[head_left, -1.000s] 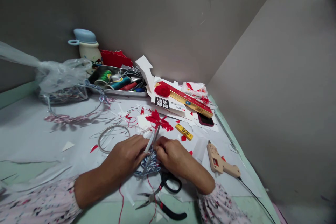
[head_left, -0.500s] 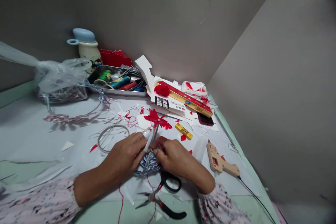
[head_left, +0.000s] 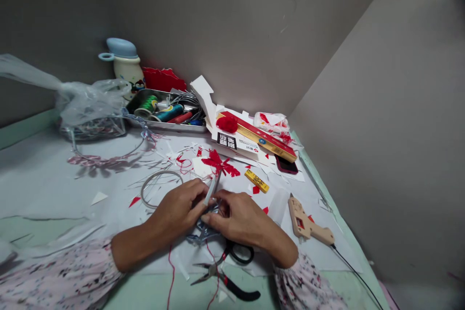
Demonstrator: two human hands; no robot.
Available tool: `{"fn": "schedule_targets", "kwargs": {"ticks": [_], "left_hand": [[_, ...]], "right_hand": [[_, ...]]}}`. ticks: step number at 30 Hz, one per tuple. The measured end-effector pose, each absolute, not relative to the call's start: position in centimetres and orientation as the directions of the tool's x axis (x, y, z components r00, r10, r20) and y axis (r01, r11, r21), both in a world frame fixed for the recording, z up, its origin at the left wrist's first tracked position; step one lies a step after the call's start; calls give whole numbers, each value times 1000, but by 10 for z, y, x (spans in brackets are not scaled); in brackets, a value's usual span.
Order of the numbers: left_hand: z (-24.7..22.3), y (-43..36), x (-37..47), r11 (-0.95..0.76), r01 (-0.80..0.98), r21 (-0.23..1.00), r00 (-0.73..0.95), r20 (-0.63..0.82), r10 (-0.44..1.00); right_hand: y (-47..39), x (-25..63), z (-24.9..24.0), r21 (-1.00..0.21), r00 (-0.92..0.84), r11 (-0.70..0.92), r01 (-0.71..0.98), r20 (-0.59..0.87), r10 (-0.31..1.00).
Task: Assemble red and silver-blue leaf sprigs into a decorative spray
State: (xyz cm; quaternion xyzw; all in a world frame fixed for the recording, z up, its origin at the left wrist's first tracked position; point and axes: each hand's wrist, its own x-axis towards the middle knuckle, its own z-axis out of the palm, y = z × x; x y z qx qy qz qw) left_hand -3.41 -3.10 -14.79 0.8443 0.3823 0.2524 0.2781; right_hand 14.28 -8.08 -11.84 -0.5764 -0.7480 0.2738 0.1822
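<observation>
My left hand (head_left: 180, 208) is closed beside a narrow pale strip (head_left: 210, 192) that rises between my two hands. Thumb and fingers of my right hand (head_left: 241, 216) pinch a blue-and-white patterned piece (head_left: 201, 236), mostly covered by the hands. A thin grey stem appears to run up to a red butterfly-shaped ornament (head_left: 220, 162) just beyond my fingertips. Red thread (head_left: 171, 271) trails toward me from below the hands. Under my right wrist show black scissor handles (head_left: 242, 254), and black-handled pliers (head_left: 241, 293) lie nearer with their jaws apart.
To the right lies a beige glue gun (head_left: 307, 225) with its cord. A yellow small box (head_left: 256, 181) and a phone (head_left: 286, 164) are farther back. A metal tray (head_left: 170, 127) of thread spools, a bottle (head_left: 128, 69), a wire ring (head_left: 142, 193) and a plastic bag (head_left: 90, 101) stand left.
My right thumb has shifted left across the patterned piece, covering more of it. The whole scene sits slightly farther right as the camera turned a little.
</observation>
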Motion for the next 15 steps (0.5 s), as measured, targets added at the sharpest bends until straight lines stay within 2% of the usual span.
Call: {"fn": "schedule_targets", "kwargs": {"ticks": [6,15], "left_hand": [[-138,-33,-38,-463,415,783,582,162,797],[-153,-35,-32,-416,528,741,577,47,816]], "right_hand": [[-76,141,-130,-686,-213,133,715,-33,976],[-76,142,-132,-767,-197,70,638,-74,978]]}}
